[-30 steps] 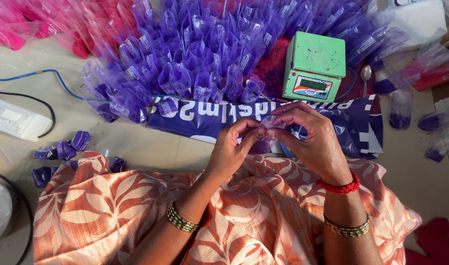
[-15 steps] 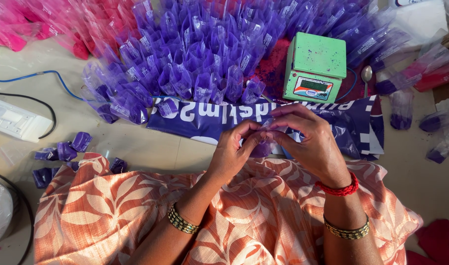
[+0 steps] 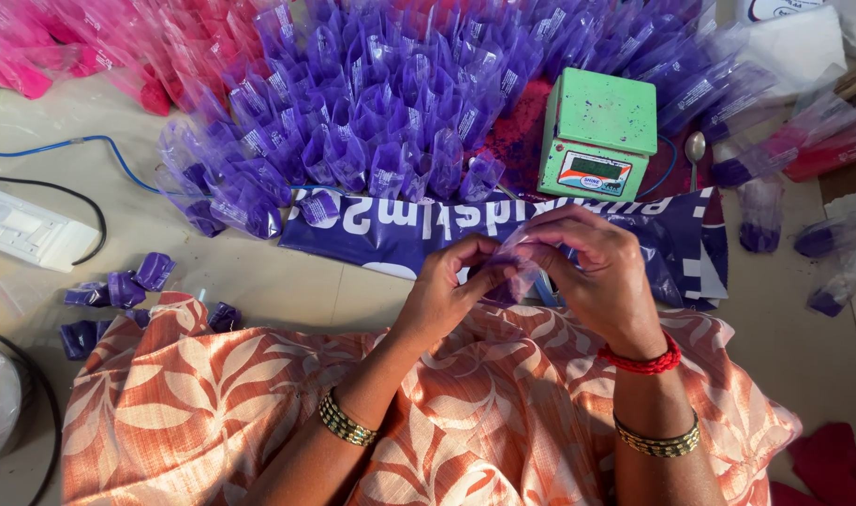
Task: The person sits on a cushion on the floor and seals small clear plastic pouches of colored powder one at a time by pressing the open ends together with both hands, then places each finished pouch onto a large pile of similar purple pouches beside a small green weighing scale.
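My left hand (image 3: 451,286) and my right hand (image 3: 597,272) meet over my lap, both pinching one small clear plastic pouch (image 3: 520,260) with purple powder in it. The fingers of both hands close on its top edge. The pouch hangs just above a blue printed sheet (image 3: 391,230) spread on the floor. Behind the sheet stands a large heap of purple-filled pouches (image 3: 381,103). A small green weighing scale (image 3: 597,131) sits to the right of that heap, beyond my right hand.
Pink pouches (image 3: 91,47) lie at the far left back. Several folded purple packets (image 3: 119,290) rest left of my knee. A white device (image 3: 25,230) with black and blue cables is at the left. A spoon (image 3: 695,150) and loose pouches (image 3: 803,150) lie right.
Both hands have stayed in place over the lap; the fingers have shifted slightly on the pouch's top edge. Nothing else has moved.
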